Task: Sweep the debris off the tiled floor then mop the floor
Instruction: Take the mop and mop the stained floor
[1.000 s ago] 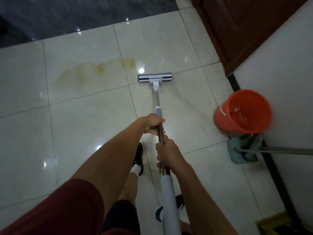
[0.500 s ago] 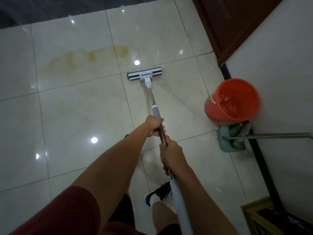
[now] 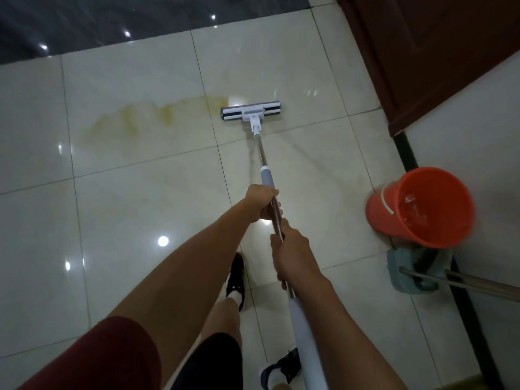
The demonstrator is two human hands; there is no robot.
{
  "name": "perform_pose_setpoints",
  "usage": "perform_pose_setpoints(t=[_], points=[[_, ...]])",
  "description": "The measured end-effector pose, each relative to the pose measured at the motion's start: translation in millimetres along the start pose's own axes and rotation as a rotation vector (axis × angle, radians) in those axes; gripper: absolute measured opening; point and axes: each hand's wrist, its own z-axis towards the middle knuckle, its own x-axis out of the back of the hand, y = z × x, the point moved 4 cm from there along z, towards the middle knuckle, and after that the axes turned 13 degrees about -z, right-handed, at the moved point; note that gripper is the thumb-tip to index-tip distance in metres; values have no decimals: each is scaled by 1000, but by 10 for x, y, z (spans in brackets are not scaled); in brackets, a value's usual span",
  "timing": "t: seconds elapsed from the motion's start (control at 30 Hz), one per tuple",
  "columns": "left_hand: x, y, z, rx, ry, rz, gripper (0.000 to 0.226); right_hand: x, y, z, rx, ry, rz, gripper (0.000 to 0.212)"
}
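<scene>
Both my hands grip the metal pole of a flat mop [image 3: 260,153]. My left hand [image 3: 261,202] holds it higher up, just below the grey collar. My right hand [image 3: 291,253] holds it lower, above the white sleeve. The mop's white and dark head [image 3: 251,111] lies flat on the glossy cream tiled floor [image 3: 135,209]. A yellowish smear [image 3: 157,116] stretches left from the head's left end across one tile.
An orange bucket [image 3: 422,208] with water stands at the right by the white wall. Below it lie a teal dustpan [image 3: 408,270] and a metal handle [image 3: 478,285]. A dark wooden door [image 3: 422,52] is at top right. Dark floor [image 3: 112,21] lies beyond. My shoes are below the hands.
The mop head has moved back toward the right end of the yellowish smear after being pulled slightly nearer. My feet have stepped. Both hands keep their grip.
</scene>
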Motion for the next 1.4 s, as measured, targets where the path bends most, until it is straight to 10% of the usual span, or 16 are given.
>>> perform_pose_setpoints(t=[0.47, 1.4], points=[[540, 1843, 901, -31, -48, -13, 19, 247, -1708, 1300, 49, -77, 68, 39], [280, -1402, -1036, 22, 63, -165, 29, -104, 861, -1080, 232, -276, -175, 29]])
